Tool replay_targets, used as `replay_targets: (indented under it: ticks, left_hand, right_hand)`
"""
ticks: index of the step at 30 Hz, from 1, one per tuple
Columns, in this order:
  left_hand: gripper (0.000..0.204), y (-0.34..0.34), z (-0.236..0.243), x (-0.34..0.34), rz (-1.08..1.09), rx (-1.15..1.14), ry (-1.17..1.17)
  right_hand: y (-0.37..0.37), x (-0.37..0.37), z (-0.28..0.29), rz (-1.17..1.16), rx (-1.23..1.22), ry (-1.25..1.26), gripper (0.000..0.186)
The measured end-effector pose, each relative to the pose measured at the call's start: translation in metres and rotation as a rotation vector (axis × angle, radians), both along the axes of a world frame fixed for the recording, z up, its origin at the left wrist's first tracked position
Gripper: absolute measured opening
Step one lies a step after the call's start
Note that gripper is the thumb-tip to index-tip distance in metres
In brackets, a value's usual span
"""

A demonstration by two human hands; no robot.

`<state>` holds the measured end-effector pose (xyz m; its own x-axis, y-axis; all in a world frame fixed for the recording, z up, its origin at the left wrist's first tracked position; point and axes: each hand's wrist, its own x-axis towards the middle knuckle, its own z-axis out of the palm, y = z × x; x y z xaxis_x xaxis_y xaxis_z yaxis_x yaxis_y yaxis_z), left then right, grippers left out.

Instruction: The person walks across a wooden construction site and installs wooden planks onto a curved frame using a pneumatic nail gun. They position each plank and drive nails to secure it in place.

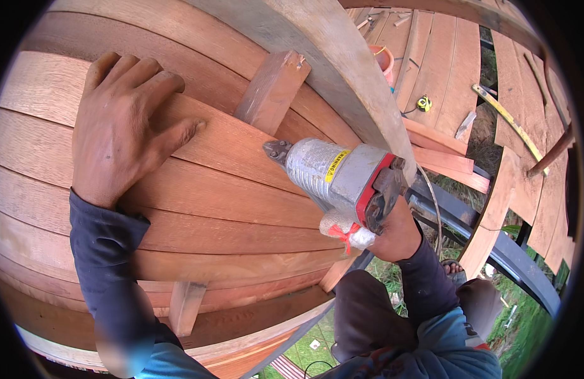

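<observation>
My left hand [124, 129] lies over the uppermost of the near wooden planks [232, 142]. Its fingers are hooked over the plank's far edge, and the thumb presses on the face. A silver nail gun [314, 165] with a red and dark end cap is in my right hand [398, 232], whose fingers are mostly hidden behind the tool. The gun's dark nose points left, at the same plank's far edge, beside a short wooden block [274, 91]. I cannot tell whether the nose touches the wood. A white wrapping tied with red string [346, 235] hangs by the gun's handle.
A broad curved beam [342, 60] runs behind the block. At the right, loose boards [440, 57] bear a yellow tape measure [424, 103], an orange bucket [383, 62] and a yellow level-like bar [510, 123]. Dark metal beams [526, 271] cross above grass, with gaps between boards. A hose [434, 202] trails past.
</observation>
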<state>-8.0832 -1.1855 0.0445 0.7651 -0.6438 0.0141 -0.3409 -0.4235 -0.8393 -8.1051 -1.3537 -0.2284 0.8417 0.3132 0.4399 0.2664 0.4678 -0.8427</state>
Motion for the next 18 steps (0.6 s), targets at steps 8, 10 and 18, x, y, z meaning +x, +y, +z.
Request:
replay_targets:
  ticks: [8, 10, 18]
  left_hand:
    - [0.036, -0.005, -0.011, 0.001, 0.011, 0.017, -0.018]
    - [0.031, -0.008, -0.027, 0.006, -0.07, 0.004, -0.002]
    - [0.022, 0.009, -0.046, 0.007, -0.057, -0.009, 0.098]
  right_hand:
    - [0.005, 0.002, -0.015, -0.011, 0.076, -0.07, 0.037]
    - [0.01, -0.001, -0.025, 0.019, 0.233, 0.012, 0.036]
    - [-0.012, 0.019, -0.019, 0.144, -0.038, 0.011, 0.044]
